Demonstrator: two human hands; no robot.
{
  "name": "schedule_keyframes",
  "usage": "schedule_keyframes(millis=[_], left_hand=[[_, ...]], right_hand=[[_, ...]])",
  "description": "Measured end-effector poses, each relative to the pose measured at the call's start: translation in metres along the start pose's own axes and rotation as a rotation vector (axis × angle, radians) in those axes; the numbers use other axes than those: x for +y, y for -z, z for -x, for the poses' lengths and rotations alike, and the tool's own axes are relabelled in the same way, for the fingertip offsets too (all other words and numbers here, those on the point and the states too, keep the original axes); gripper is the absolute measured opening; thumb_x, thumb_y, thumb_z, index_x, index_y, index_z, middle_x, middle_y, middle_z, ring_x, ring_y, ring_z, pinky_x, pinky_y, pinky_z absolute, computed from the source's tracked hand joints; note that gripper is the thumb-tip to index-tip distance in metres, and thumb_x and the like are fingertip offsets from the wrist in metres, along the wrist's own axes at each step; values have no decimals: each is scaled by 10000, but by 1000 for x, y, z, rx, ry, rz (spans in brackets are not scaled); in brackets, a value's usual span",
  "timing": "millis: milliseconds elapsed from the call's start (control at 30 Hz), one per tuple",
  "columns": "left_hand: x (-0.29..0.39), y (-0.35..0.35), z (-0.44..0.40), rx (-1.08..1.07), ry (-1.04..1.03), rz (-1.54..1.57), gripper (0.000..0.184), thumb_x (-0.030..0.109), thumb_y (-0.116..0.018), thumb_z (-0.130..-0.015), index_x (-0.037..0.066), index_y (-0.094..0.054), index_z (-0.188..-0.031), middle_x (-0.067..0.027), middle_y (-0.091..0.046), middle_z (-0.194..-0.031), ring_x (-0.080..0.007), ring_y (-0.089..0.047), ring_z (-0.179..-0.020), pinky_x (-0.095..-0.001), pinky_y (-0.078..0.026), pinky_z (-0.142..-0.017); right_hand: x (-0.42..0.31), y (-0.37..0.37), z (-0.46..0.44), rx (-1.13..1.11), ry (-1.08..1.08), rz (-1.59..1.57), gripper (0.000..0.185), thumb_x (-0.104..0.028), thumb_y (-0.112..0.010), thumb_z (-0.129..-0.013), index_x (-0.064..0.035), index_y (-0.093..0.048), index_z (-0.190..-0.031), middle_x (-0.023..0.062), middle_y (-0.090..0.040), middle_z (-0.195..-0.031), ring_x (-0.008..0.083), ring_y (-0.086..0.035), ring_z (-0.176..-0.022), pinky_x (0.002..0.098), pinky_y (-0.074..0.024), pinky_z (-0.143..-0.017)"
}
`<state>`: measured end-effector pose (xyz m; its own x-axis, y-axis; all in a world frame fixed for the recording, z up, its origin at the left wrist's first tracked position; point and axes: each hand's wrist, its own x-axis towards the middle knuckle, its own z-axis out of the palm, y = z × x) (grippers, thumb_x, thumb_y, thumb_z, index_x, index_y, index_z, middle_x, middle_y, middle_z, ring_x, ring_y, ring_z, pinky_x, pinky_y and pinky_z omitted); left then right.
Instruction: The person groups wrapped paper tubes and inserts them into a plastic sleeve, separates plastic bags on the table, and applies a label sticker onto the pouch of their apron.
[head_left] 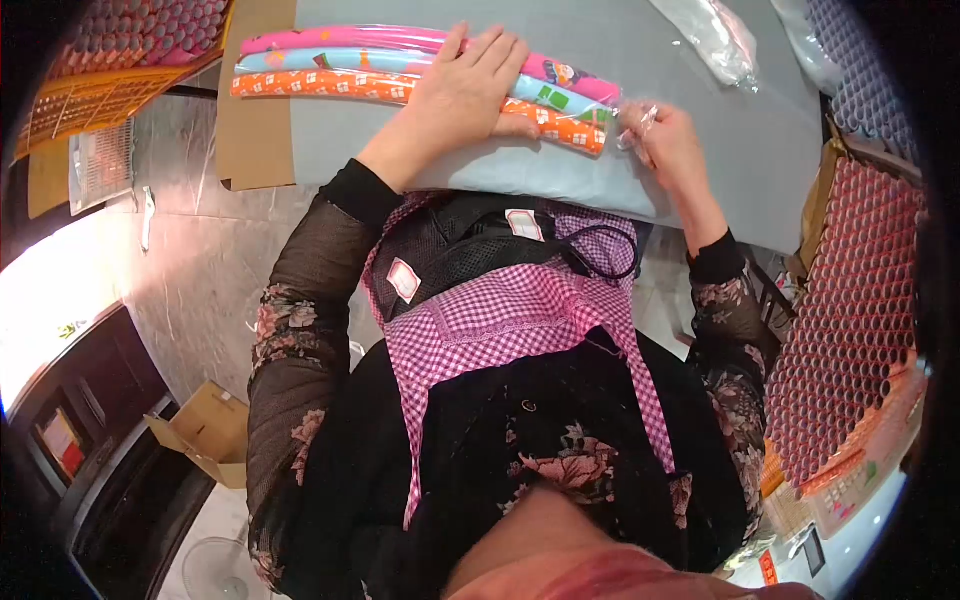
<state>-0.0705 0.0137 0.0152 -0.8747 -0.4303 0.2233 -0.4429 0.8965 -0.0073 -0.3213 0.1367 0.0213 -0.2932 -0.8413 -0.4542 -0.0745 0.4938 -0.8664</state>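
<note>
Three rolls of wrapping paper lie side by side on the table: a pink roll, a light-blue roll and an orange roll with white prints. A clear plastic sleeve surrounds them, shiny along the top. My left hand rests flat across the middle of the rolls, fingers stretched out, thumb over the orange one. At the right end of the bundle, my right hand pinches the crumpled end of the sleeve with bent fingers. Part of the rolls is hidden under my left hand.
The grey-covered table has a cardboard strip on its left. More clear plastic lies at the back right. Stacked roll ends stand at the right, with an orange crate at the left. A carton sits on the floor.
</note>
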Motion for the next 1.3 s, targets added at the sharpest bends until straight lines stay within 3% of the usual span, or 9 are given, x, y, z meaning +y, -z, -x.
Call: schedule_keyframes(millis=[33,200,633,767,967,1067,1167,1233,1300], left_hand=[[1,0,0,-6,-6,1,997,733,-544,-736,-15,-413,-1382,-152,-488,-1394,-299,-402,-1350,-517,-229,-1134],[0,-1,-1,102,-37,-20,948,734,-541,-728,-27,-510,-1292,-162,-551,-1304,-306,-475,-1276,-535,-289,-1090],[-2,-4,2,148,-24,59,965,725,-555,-737,-88,-520,-1258,-228,-551,-1289,-353,-466,-1284,-500,-271,-1118],[0,7,5,68,7,51,904,664,-559,-781,-76,-492,-1296,-196,-517,-1346,-325,-442,-1307,-479,-275,-1127],[-3,10,6,95,-9,92,879,647,-582,-783,-68,-499,-1288,-190,-535,-1311,-316,-460,-1285,-489,-282,-1120],[-5,6,8,97,22,93,884,640,-603,-773,-50,-481,-1312,-196,-525,-1322,-316,-454,-1292,-497,-267,-1128],[-5,26,2,-102,69,212,907,643,-606,-766,-35,-451,-1348,-211,-500,-1354,-315,-434,-1316,-500,-244,-1143],[-7,-6,3,114,40,123,903,667,-596,-767,-54,-496,-1302,-205,-553,-1293,-310,-493,-1263,-488,-256,-1128],[-6,-10,4,118,-7,81,903,672,-583,-777,-49,-488,-1312,-204,-543,-1311,-309,-481,-1278,-497,-262,-1122]], right_hand=[[-3,-1,0,30,22,48,214,-217,-657,-872,-36,-668,-758,-33,-574,-612,31,-432,-466,226,-300,-415],[1,-7,-13,35,65,33,227,-212,-651,-874,-40,-654,-725,-30,-566,-597,31,-425,-464,229,-295,-415],[-3,-14,-23,40,78,69,202,-178,-645,-859,-55,-585,-711,-21,-507,-576,45,-388,-438,232,-252,-399],[-10,-19,-21,14,92,53,202,-160,-631,-876,-51,-578,-714,-19,-503,-575,45,-385,-433,230,-250,-392],[-1,-13,-22,1,90,-48,176,-132,-600,-906,-44,-585,-754,-24,-499,-585,44,-371,-423,216,-243,-387],[-1,4,-15,-43,117,-58,142,-125,-577,-919,-7,-650,-887,-25,-520,-638,33,-369,-445,206,-248,-396],[5,37,8,175,44,-9,217,-108,-554,-928,10,-671,-1067,-29,-545,-702,20,-373,-484,190,-259,-416],[13,61,18,189,30,-141,291,-122,-563,-936,-4,-650,-1187,-35,-548,-722,7,-365,-515,176,-257,-437],[12,78,32,316,67,-113,293,-134,-574,-936,-11,-650,-1191,-26,-572,-746,11,-401,-543,173,-290,-464]])
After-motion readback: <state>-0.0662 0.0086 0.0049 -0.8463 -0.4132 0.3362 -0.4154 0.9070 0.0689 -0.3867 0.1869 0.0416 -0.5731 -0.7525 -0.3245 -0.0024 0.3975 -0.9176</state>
